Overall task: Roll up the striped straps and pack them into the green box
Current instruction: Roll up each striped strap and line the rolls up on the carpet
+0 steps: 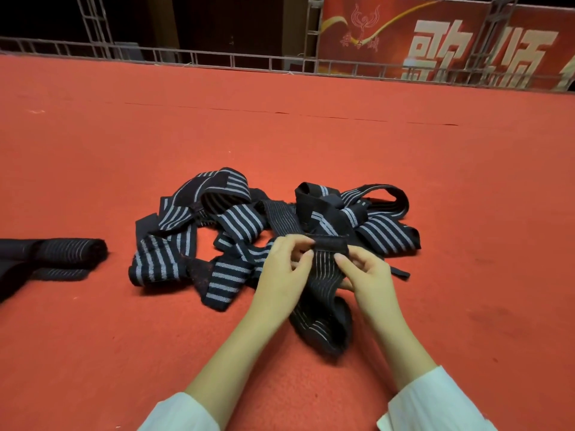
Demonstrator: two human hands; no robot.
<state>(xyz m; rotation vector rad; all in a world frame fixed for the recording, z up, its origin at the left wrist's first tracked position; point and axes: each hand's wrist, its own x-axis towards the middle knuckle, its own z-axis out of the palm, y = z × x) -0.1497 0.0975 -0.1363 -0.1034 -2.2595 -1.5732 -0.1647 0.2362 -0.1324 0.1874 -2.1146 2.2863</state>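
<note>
Both hands meet over one strap [322, 275] on the red carpet [93, 337]. The left hand [281, 275] pinches the strap's black end tab [330, 244] between thumb and forefinger, and the right hand [367, 276] grips the same end from the other side, fingers curled against the webbing. The strap runs from that tab down between the wrists and ends in a loose fold near the forearms — its thin pale stripes show along the stretched part.

Just beyond the hands lies the pile [249, 228] of unrolled striped straps, tangled and overlapping, some loops standing up. The held strap touches the pile at its far end.

Well apart at the left edge sit more dark striped straps [53, 256], partly cut off by the frame — whether they are rolled I cannot tell.

White sleeves [435, 402] cover both forearms near the bottom edge. A metal rail [186, 57] and a red banner [451, 42] bound the carpet at the back.
</note>
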